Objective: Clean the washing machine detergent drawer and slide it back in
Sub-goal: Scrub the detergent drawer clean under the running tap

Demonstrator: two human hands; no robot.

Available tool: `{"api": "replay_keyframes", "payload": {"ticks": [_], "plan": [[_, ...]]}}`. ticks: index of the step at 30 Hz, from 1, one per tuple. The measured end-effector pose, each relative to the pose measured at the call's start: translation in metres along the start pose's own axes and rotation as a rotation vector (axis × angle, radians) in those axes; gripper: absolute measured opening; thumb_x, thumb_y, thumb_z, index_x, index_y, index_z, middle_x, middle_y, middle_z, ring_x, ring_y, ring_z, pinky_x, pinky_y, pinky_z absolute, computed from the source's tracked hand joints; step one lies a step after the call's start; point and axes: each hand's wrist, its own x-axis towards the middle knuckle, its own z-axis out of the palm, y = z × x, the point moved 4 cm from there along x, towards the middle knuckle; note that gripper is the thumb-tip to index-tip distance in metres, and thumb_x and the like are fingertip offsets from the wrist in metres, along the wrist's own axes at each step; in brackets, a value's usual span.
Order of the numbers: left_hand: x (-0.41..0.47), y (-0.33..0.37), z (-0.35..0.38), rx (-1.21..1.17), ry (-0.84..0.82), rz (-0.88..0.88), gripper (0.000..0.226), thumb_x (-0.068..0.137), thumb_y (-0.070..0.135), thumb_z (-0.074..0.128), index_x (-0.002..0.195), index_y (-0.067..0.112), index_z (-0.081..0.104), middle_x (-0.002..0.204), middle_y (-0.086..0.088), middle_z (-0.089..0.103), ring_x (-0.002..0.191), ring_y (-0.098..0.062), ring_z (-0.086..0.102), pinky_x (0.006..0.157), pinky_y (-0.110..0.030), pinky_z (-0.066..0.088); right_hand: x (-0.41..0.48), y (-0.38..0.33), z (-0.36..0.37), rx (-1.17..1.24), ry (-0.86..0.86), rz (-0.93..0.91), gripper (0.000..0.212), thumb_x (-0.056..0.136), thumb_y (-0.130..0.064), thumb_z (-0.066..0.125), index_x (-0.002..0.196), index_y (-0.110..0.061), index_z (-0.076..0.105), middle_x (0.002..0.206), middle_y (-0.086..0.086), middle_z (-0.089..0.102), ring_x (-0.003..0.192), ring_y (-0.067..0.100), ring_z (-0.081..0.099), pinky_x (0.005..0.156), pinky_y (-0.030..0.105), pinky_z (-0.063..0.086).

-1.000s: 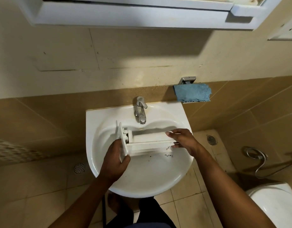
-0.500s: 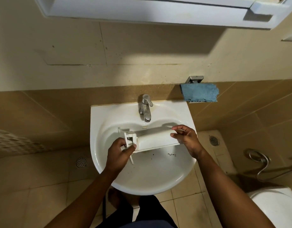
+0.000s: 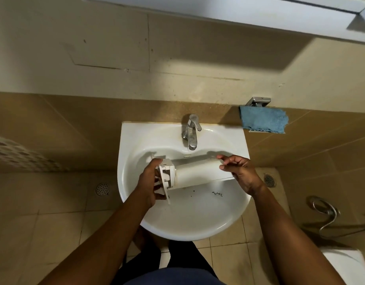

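Note:
The white detergent drawer (image 3: 195, 174) is held level over the white basin (image 3: 189, 221), lying left to right with its smooth underside turned up. My left hand (image 3: 149, 182) grips its front panel end at the left. My right hand (image 3: 239, 171) holds the back end at the right, thumb and fingers pinched around the edge. Dark specks of dirt (image 3: 216, 193) lie in the bowl just below the drawer. The tap (image 3: 190, 131) stands behind the drawer and no water runs from it.
A blue cloth (image 3: 262, 121) hangs on a metal holder on the wall right of the basin. A toilet (image 3: 346, 264) sits at the lower right, with a hose (image 3: 325, 210) on the wall above it. Floor drains lie on both sides.
The drawer has been rolled over in both hands, from its open compartments facing me to its smooth underside up. My view has shifted slightly downward.

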Motion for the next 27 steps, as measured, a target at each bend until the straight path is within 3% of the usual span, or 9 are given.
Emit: {"api": "replay_keyframes", "payload": {"ticks": [4,7,10,13,16,20,23,27], "plan": [[-0.001,0.001,0.004,0.049,0.02,0.004,0.054,0.077,0.046,0.069,0.114,0.007,0.073,0.105,-0.019,0.073,0.095,-0.036,0.067,0.094,-0.06,0.051,-0.001,-0.007,-0.01,-0.252,0.056,0.103,0.009,0.083,0.001,0.071,0.089,-0.003,0.076,0.107,0.01,0.078,0.105,0.014,0.072,0.09,0.03,0.048],[-0.002,-0.007,0.006,0.019,0.045,0.062,0.057,0.065,0.044,0.07,0.108,0.007,0.075,0.099,-0.019,0.071,0.089,-0.032,0.065,0.082,-0.052,0.056,0.014,-0.017,0.005,-0.505,0.225,-0.017,0.004,0.082,-0.016,0.079,0.084,-0.016,0.082,0.091,0.0,0.08,0.092,0.014,0.073,0.087,0.031,0.053],[0.0,-0.014,0.008,-0.009,0.042,0.108,0.047,0.067,0.038,0.068,0.104,0.01,0.076,0.094,-0.011,0.069,0.085,-0.026,0.063,0.071,-0.043,0.055,0.032,-0.017,0.055,-0.248,0.14,0.033,0.008,0.088,-0.002,0.074,0.09,-0.009,0.078,0.096,0.011,0.077,0.087,0.025,0.072,0.081,0.038,0.056],[0.001,-0.016,0.007,0.013,0.04,0.137,0.032,0.081,0.028,0.066,0.107,0.012,0.076,0.094,-0.008,0.074,0.086,-0.024,0.066,0.066,-0.038,0.054,0.053,-0.011,0.1,0.104,0.012,0.181,0.027,0.089,0.019,0.057,0.113,0.01,0.065,0.108,0.03,0.072,0.098,0.039,0.073,0.091,0.047,0.059],[0.002,-0.018,0.002,0.036,0.075,0.14,0.021,0.087,0.021,0.064,0.103,0.014,0.075,0.095,-0.008,0.076,0.093,-0.023,0.067,0.068,-0.039,0.055,0.064,-0.004,0.111,0.202,0.054,0.264,0.036,0.082,0.026,0.051,0.112,0.012,0.066,0.108,0.031,0.072,0.102,0.042,0.073,0.095,0.051,0.058],[0.002,-0.022,-0.004,0.078,0.088,0.147,0.017,0.087,0.021,0.067,0.1,0.015,0.075,0.1,-0.012,0.076,0.098,-0.026,0.068,0.072,-0.043,0.059,0.06,-0.023,0.085,-0.345,0.302,0.021,0.027,0.083,0.005,0.065,0.086,-0.018,0.08,0.084,0.002,0.079,0.078,0.024,0.077,0.075,0.042,0.065],[0.003,-0.027,-0.009,0.124,0.092,0.161,0.025,0.072,0.029,0.07,0.088,0.012,0.078,0.1,-0.016,0.077,0.099,-0.03,0.07,0.078,-0.052,0.061,0.051,-0.05,0.067,-0.355,0.386,-0.112,0.023,0.093,-0.004,0.063,0.089,-0.02,0.078,0.085,0.001,0.079,0.075,0.024,0.077,0.068,0.039,0.063],[0.004,-0.027,-0.014,0.206,0.123,0.165,0.042,0.061,0.042,0.07,0.086,0.009,0.08,0.093,-0.015,0.078,0.097,-0.036,0.072,0.08,-0.061,0.061,0.051,-0.079,0.069,-0.3,0.231,-0.208,0.013,0.101,-0.016,0.063,0.095,-0.017,0.074,0.091,0.006,0.078,0.08,0.023,0.074,0.071,0.04,0.062]]}}
